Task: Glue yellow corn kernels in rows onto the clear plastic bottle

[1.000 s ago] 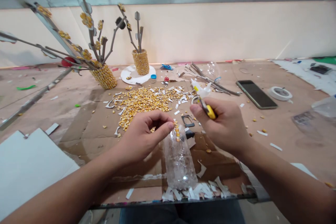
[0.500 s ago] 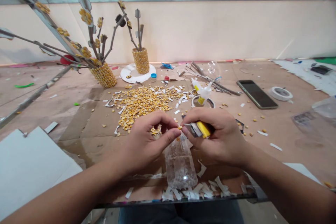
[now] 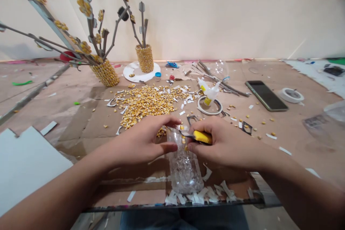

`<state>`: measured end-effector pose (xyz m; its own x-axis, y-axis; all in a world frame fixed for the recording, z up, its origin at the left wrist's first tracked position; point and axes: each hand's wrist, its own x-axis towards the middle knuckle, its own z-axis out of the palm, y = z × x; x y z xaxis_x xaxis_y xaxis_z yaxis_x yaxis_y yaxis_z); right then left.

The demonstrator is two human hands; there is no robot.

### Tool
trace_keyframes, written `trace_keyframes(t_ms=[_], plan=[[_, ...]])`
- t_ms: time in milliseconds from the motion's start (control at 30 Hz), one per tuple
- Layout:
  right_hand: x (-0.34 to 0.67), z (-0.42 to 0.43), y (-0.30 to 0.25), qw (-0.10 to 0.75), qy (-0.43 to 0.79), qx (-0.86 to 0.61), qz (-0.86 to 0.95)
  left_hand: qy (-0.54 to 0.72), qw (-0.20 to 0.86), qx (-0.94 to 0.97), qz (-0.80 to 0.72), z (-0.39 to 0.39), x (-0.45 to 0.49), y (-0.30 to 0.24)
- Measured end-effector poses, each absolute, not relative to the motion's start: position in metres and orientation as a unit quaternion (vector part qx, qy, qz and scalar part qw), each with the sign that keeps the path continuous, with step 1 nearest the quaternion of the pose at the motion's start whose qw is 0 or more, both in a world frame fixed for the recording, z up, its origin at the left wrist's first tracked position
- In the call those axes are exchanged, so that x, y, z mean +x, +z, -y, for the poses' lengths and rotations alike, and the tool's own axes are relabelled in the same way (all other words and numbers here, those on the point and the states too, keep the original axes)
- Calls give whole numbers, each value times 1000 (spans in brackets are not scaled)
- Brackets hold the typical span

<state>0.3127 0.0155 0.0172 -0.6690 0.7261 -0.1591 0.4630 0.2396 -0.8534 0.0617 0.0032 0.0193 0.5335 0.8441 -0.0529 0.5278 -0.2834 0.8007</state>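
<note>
A clear plastic bottle (image 3: 185,174) lies on the cardboard in front of me, a few corn kernels (image 3: 183,139) showing at its far end. My right hand (image 3: 229,143) grips a yellow utility knife (image 3: 202,137), its blade pointing left over that end of the bottle. On the other side, my left hand (image 3: 147,138) is open, thumb and fingers apart beside the bottle; I see nothing between them. Whether its fingertips touch the plastic I cannot tell. A heap of corn kernels (image 3: 147,102) spreads just beyond my hands.
Two corn-covered pots, one leaning (image 3: 104,73) and one upright (image 3: 145,58), hold branches at the back. Glue bottles (image 3: 211,93) stand by a tape ring (image 3: 199,107). A phone (image 3: 266,96) and tape roll (image 3: 291,95) lie right. Paper scraps (image 3: 198,198) line the near edge.
My hands have moved apart from a fingertip pinch on a kernel. The left hand has opened, and the knife now lies lower, over the bottle's far end. The view has tilted down slightly.
</note>
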Motion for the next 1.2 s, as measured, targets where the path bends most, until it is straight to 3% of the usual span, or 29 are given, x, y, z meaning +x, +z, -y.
trace_keyframes(t_ms=[300,867,1100,1200], plan=[[308,-16,16,180,493,-398,752,190,409,776,-441,-6,62,18],[304,-18,18,186,492,-447,723,191,401,794,-414,-7,58,17],[311,-35,13,301,463,-483,679,350,255,705,-562,-34,32,24],[312,-42,5,317,449,-488,678,336,179,693,-612,-45,23,19]])
